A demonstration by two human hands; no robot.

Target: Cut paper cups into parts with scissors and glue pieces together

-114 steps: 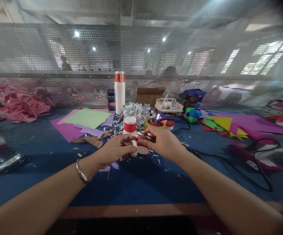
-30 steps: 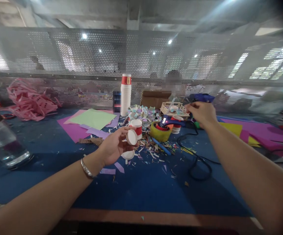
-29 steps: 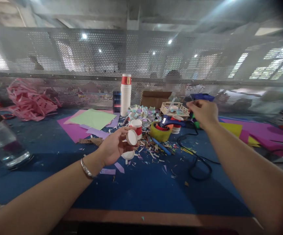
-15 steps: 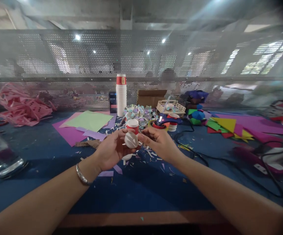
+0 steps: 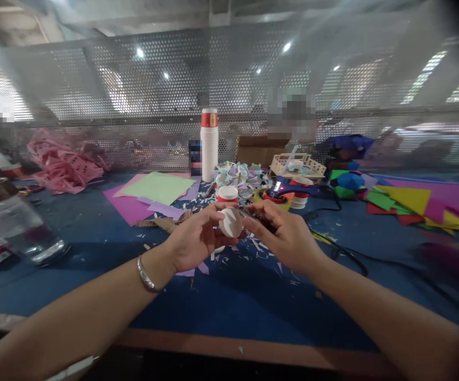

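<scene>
My left hand [image 5: 198, 235], with a silver bangle at its wrist, is closed on a round white paper piece [image 5: 230, 222] with pale slanting bands across its face. The fingers curl behind and below it, over the table. Close against the piece's right edge is my right hand [image 5: 283, 230], its thumb and fingers pinched together. Something small and dark shows between those fingers, too unclear to name. Just beyond the hands stands a red and white paper cup [image 5: 228, 194], partly covered by them. Paper scraps [image 5: 259, 246] lie below and around the hands.
Tall stacked paper cups [image 5: 209, 151] stand behind a heap of cut paper pieces [image 5: 239, 174]. Green paper [image 5: 156, 188] and a water container [image 5: 35, 227] are at left. A blue glue gun [image 5: 293, 186], black cable [image 5: 342, 253] and coloured paper [image 5: 407, 198] are at right.
The view has turned left, so the table things sit further right. Both hands stay together at the white piece, which looks slightly turned.
</scene>
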